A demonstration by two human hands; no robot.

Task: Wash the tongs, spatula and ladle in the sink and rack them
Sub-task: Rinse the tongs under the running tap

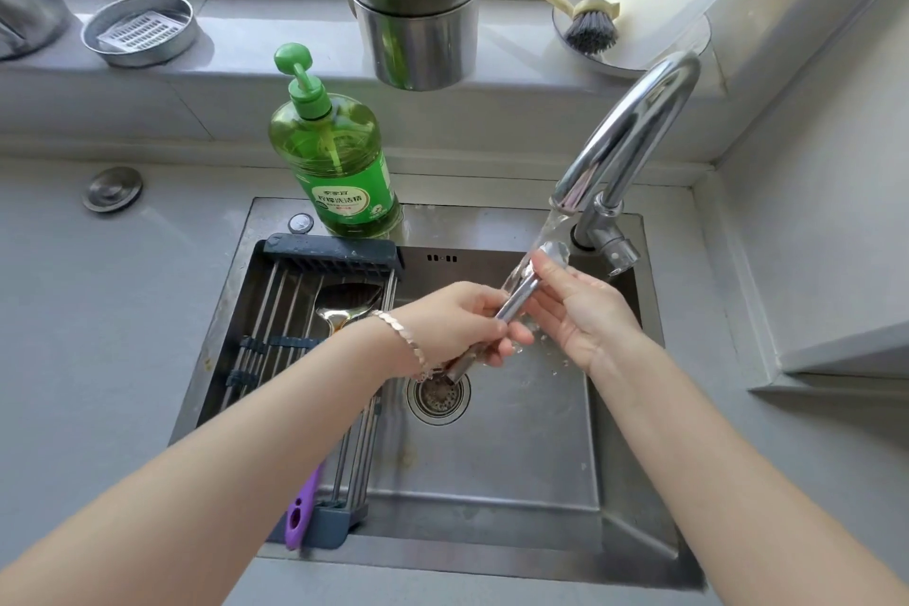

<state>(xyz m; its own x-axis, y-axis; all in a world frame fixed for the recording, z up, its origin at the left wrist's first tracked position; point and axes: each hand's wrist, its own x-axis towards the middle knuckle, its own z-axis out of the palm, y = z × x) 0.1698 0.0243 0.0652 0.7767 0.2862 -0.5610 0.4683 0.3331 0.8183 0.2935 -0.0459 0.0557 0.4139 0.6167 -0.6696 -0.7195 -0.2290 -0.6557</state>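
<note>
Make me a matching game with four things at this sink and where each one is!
Things:
1 tongs
2 soap bottle
3 dish brush
4 metal plug

Places:
A on the windowsill
B under the running water
C on the counter left of the sink
D on the sink's back rim

Pairs: 1-B, 2-D, 3-A, 4-C

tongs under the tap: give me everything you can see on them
The tongs look like shiny bare steel, arms seemingly pressed together. They are tilted, with the upper end in the water from the tap and the lower end over the drain. The left hand grips the middle; the right hand pinches the upper end. Water blurs the tip.
</note>
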